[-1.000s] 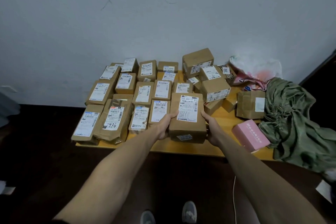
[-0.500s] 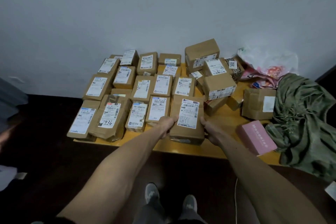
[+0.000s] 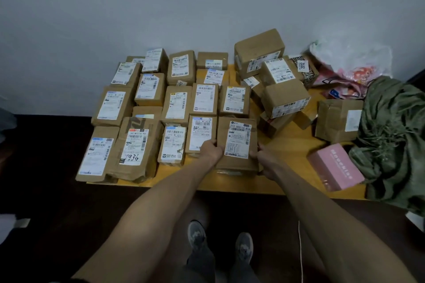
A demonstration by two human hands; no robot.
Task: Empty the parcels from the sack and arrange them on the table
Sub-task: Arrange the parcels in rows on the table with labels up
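Note:
A brown cardboard parcel (image 3: 236, 142) with a white label lies flat near the front of the yellow table (image 3: 285, 151). My left hand (image 3: 208, 150) grips its left edge and my right hand (image 3: 264, 159) grips its right front edge. To its left, several labelled brown parcels (image 3: 151, 108) lie in neat rows. A loose pile of brown boxes (image 3: 276, 80) sits behind it to the right. The green sack (image 3: 395, 135) lies crumpled at the table's right end.
A pink box (image 3: 335, 166) lies by the sack near the front edge. A brown box (image 3: 338, 119) stands behind it. A white and pink plastic bag (image 3: 351, 64) sits at the back right. White wall behind, dark floor around. My shoes (image 3: 218, 241) show below.
The parcel in my hands has been pushed further onto the table, in line with the front row. My hands have slid toward its near end, still on both sides.

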